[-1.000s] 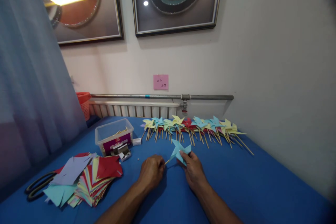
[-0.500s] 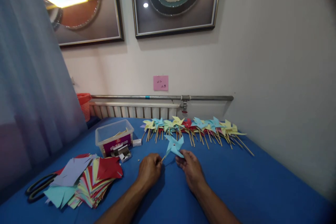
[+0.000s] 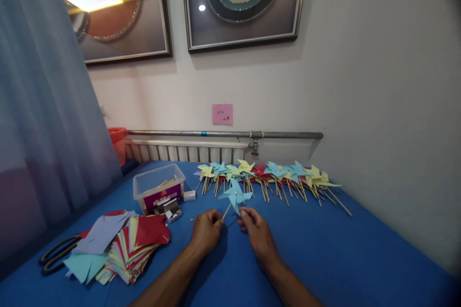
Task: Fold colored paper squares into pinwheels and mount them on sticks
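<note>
A light-blue paper pinwheel (image 3: 235, 194) stands tilted above the blue tabletop, a pin at its centre. My left hand (image 3: 206, 231) is closed around its thin wooden stick, below the paper blades. At the lowest blade, my right hand (image 3: 256, 234) has its fingertips against or very near the paper. Its fingers are curved, with thumb and forefinger slightly apart. Behind the hands lies a row of finished pinwheels (image 3: 275, 171) in blue, yellow, red and other colours, sticks pointing toward me.
Left are a fanned stack of cut paper squares (image 3: 126, 254), black-handled scissors (image 3: 57, 254) partly under paper, and a clear plastic box (image 3: 158, 189) of sticks. By it lie an opened small box of pins (image 3: 173, 212) and a small white box (image 3: 189, 195). A radiator (image 3: 173, 152) runs behind.
The pinwheel's blades have turned, and its head sits slightly higher and farther left. My right fingertips have shifted left to the bottom blade. My left hand stays on the stick.
</note>
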A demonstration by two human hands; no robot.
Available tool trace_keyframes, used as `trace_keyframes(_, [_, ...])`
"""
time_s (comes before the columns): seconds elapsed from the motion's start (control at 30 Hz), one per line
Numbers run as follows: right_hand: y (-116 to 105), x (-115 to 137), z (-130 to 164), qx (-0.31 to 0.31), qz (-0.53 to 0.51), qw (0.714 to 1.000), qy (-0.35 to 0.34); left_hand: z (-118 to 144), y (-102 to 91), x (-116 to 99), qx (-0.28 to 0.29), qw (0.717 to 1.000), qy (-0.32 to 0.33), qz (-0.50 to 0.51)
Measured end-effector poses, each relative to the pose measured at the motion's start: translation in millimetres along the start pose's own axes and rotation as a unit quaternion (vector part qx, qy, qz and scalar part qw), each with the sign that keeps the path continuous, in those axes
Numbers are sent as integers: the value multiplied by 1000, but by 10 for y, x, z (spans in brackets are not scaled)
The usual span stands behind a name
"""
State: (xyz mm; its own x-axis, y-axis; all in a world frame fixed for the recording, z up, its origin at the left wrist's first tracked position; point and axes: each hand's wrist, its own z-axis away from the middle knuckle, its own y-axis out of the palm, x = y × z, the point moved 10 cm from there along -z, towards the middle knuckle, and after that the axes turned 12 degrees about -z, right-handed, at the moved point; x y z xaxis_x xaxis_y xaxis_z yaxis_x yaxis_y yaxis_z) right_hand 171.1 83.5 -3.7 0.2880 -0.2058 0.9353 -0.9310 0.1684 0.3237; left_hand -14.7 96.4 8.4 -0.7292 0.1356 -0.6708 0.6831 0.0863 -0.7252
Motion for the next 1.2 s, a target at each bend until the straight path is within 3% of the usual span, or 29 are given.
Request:
trace_keyframes(0.2, [195, 31, 111, 56, -20, 998, 4, -21, 54, 26, 8, 999, 0, 51])
trace_keyframes(0.27, [120, 26, 73, 29, -19, 999, 1, -32, 47, 36, 6, 999, 0, 50])
trace_keyframes(0.43, [-325, 49, -103, -106, -37, 993, -44, -58, 43, 84, 8, 999, -2, 35])
trace_keyframes(0.53, [-441, 93, -171, -117, -18, 991, -66, -54, 64, 78, 15, 999, 8, 29])
trace_keyframes(0.73, [-421, 255, -142, -100, 17, 990, -100, -28, 80, 61, 24, 999, 4, 28])
trace_keyframes(0.97, [-548, 96, -209, -131, -40, 990, -33, -26, 89, 49, 35, 999, 1, 24])
trace_keyframes(1.2, [-445, 8, -186, -105, -87, 991, 13, -10, 66, 25, 39, 999, 0, 25])
